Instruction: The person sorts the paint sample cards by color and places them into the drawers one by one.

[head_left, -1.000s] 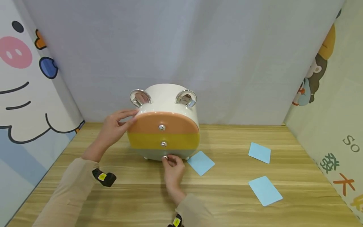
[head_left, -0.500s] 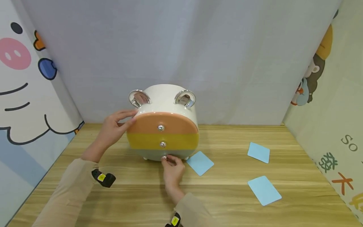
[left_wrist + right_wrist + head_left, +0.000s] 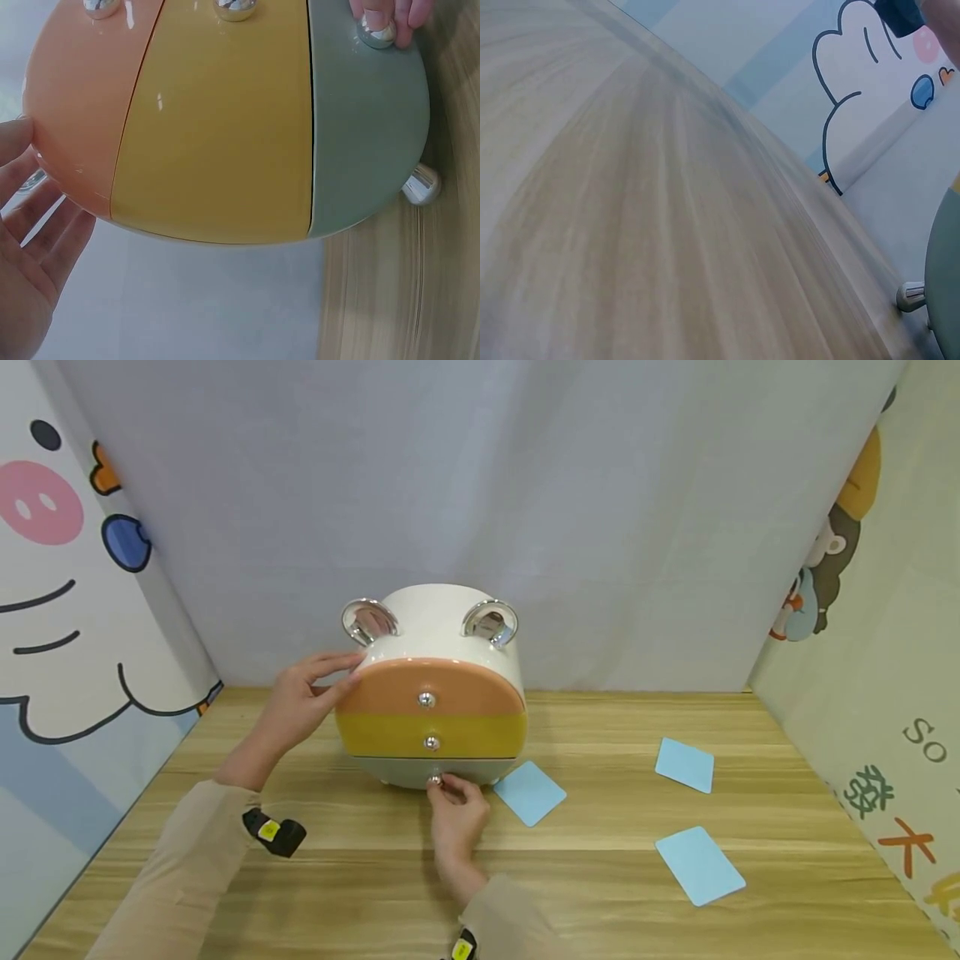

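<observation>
A small drawer cabinet (image 3: 442,618) with a white body and two chrome ears stands on the table. Its rounded front has an orange drawer (image 3: 382,687), a yellow drawer (image 3: 386,733) and a grey-green bottom drawer (image 3: 390,768), each with a chrome knob. My right hand (image 3: 459,822) pinches the bottom drawer's knob (image 3: 376,34) between thumb and fingers. That drawer is pulled slightly forward, with a thin dark gap along its top edge. My left hand (image 3: 300,702) rests on the cabinet's upper left edge, fingers fairly straight and thumb near the orange front.
One blue card (image 3: 530,793) lies just right of the cabinet. Farther right are another blue card (image 3: 685,765) and a third, nearer blue card (image 3: 701,865). A grey curtain (image 3: 637,527) hangs behind the wooden table (image 3: 337,893); printed panels stand at both sides.
The bottom drawer has come slightly forward with my right hand on its knob, and a thin gap now shows below the yellow drawer. My left hand has stayed on the cabinet.
</observation>
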The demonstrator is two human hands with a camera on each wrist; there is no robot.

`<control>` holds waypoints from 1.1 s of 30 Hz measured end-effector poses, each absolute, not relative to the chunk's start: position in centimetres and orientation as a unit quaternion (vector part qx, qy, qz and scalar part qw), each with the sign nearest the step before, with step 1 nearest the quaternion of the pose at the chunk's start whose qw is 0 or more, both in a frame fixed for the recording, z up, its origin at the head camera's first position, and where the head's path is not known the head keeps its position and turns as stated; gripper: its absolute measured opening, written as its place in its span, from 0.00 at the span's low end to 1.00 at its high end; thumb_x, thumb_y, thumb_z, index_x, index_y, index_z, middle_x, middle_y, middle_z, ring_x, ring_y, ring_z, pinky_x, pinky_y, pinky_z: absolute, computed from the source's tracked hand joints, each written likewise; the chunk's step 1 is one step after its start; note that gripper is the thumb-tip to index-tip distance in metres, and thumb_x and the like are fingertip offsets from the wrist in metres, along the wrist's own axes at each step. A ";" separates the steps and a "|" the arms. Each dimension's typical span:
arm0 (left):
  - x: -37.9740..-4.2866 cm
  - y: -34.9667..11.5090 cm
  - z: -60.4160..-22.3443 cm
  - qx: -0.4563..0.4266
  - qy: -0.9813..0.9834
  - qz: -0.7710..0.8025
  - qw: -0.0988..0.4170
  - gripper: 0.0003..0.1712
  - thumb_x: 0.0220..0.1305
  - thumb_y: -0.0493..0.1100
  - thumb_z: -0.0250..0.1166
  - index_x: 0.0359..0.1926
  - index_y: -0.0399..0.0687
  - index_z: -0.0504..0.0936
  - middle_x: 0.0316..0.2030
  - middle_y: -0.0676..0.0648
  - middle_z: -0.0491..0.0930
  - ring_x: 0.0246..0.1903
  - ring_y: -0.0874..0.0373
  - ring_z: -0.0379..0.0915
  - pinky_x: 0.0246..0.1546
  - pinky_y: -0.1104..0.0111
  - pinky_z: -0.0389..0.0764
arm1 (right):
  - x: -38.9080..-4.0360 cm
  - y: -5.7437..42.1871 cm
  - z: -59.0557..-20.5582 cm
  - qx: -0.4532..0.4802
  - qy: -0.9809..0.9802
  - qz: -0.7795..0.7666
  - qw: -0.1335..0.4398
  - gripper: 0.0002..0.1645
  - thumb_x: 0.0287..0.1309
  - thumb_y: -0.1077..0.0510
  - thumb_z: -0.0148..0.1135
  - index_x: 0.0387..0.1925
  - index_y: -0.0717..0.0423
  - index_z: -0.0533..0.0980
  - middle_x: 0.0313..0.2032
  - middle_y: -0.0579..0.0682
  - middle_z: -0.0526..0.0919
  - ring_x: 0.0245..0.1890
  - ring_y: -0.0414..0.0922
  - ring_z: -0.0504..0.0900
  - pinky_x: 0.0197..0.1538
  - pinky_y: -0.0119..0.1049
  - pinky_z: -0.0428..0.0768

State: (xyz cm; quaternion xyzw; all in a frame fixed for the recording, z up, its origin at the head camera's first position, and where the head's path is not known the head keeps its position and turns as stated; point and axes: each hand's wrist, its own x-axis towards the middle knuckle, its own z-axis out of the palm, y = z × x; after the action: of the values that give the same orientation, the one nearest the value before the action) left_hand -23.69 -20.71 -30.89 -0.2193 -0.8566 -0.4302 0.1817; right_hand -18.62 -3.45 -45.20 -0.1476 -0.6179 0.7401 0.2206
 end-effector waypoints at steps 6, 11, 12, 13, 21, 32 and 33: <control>-23.6 -20.6 -30.8 -0.220 -0.855 -0.435 0.176 0.18 0.62 0.39 0.59 0.53 0.40 0.77 0.51 0.41 0.75 0.53 0.48 0.68 0.42 0.59 0.78 | -18.3 -3.4 -45.8 -0.144 -0.617 0.739 0.230 0.10 0.39 0.70 0.69 0.29 0.68 0.80 0.30 0.57 0.81 0.26 0.45 0.81 0.30 0.26 0.81; -23.7 -20.6 -30.9 -0.219 -0.856 -0.436 0.172 0.19 0.62 0.40 0.59 0.53 0.39 0.77 0.52 0.41 0.74 0.54 0.48 0.68 0.42 0.60 0.78 | -17.7 -3.3 -46.0 -0.147 -0.619 0.740 0.219 0.10 0.38 0.70 0.69 0.29 0.66 0.80 0.29 0.56 0.82 0.26 0.44 0.82 0.30 0.27 0.81; -23.7 -20.6 -30.9 -0.218 -0.856 -0.436 0.172 0.19 0.62 0.40 0.59 0.53 0.39 0.77 0.52 0.41 0.74 0.54 0.48 0.67 0.42 0.60 0.78 | -17.5 -3.3 -46.0 -0.148 -0.619 0.740 0.216 0.10 0.38 0.70 0.69 0.29 0.66 0.80 0.29 0.56 0.82 0.26 0.44 0.82 0.30 0.27 0.81; -23.7 -20.7 -30.9 -0.218 -0.856 -0.436 0.171 0.19 0.62 0.40 0.59 0.53 0.39 0.77 0.52 0.41 0.74 0.54 0.48 0.67 0.42 0.60 0.78 | -17.4 -3.3 -45.9 -0.148 -0.619 0.741 0.213 0.10 0.38 0.70 0.69 0.29 0.66 0.80 0.29 0.55 0.82 0.26 0.44 0.82 0.30 0.27 0.81; -23.6 -20.7 -30.8 -0.214 -0.859 -0.434 0.165 0.20 0.62 0.41 0.59 0.54 0.40 0.76 0.53 0.40 0.73 0.55 0.46 0.66 0.43 0.58 0.77 | -16.6 -3.0 -45.8 -0.150 -0.618 0.746 0.196 0.10 0.39 0.68 0.69 0.30 0.65 0.80 0.30 0.55 0.83 0.27 0.42 0.82 0.30 0.25 0.80; -23.9 -20.8 -31.2 -0.220 -0.860 -0.423 0.181 0.20 0.63 0.43 0.58 0.54 0.38 0.76 0.52 0.41 0.74 0.54 0.46 0.67 0.41 0.60 0.78 | -16.1 -3.4 -45.6 -0.157 -0.597 0.764 0.186 0.10 0.40 0.68 0.69 0.30 0.67 0.79 0.29 0.55 0.82 0.27 0.42 0.81 0.30 0.25 0.80; -23.9 -20.8 -31.2 -0.220 -0.860 -0.424 0.180 0.20 0.63 0.43 0.58 0.54 0.38 0.76 0.52 0.40 0.74 0.54 0.46 0.67 0.41 0.60 0.78 | -16.0 -3.4 -45.6 -0.160 -0.592 0.768 0.185 0.11 0.41 0.68 0.69 0.30 0.67 0.78 0.30 0.55 0.82 0.27 0.42 0.81 0.30 0.25 0.79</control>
State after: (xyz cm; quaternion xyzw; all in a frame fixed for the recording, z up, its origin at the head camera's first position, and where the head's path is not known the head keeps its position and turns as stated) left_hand -23.91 -20.78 -31.19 -0.2201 -0.8600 -0.4236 0.1805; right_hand -16.00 -3.41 -45.55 -0.1598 -0.5918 0.7681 0.1852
